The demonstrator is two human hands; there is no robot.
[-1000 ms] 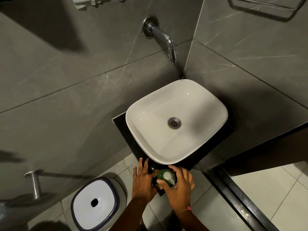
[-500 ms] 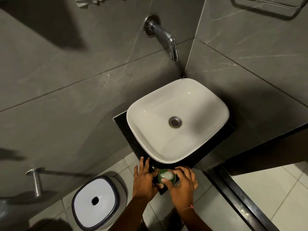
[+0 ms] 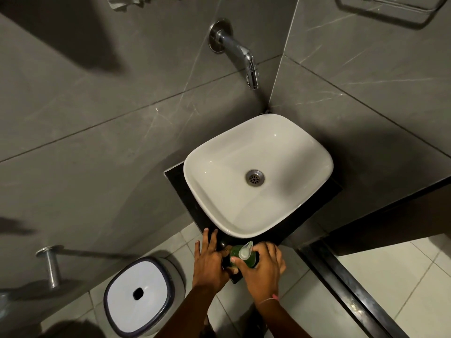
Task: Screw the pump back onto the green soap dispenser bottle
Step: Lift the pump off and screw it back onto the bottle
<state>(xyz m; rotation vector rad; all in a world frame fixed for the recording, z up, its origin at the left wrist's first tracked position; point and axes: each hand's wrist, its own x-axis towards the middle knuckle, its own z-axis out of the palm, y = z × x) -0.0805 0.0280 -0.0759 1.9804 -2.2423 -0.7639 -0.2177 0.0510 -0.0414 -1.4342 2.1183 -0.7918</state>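
Note:
The green soap dispenser bottle (image 3: 236,252) stands on the front corner of the black counter (image 3: 178,189), just in front of the white basin. A whitish pump (image 3: 245,251) sits on its top, nozzle pointing away towards the basin. My left hand (image 3: 210,261) is against the bottle's left side, thumb on the bottle and fingers spread on the counter. My right hand (image 3: 262,269) wraps around the pump and the bottle's right side, thumb and fingertips at the pump's collar. The bottle's lower part is hidden by both hands.
A white basin (image 3: 258,176) fills most of the counter, under a chrome wall tap (image 3: 240,53). A white-lidded bin (image 3: 140,295) stands on the floor at the left. A metal peg (image 3: 50,264) sticks out of the left wall. A black door threshold (image 3: 346,286) runs at the right.
The pump's nozzle has turned between the frames and now points towards the basin. My right hand has shifted its grip around the pump. My left hand stays against the bottle.

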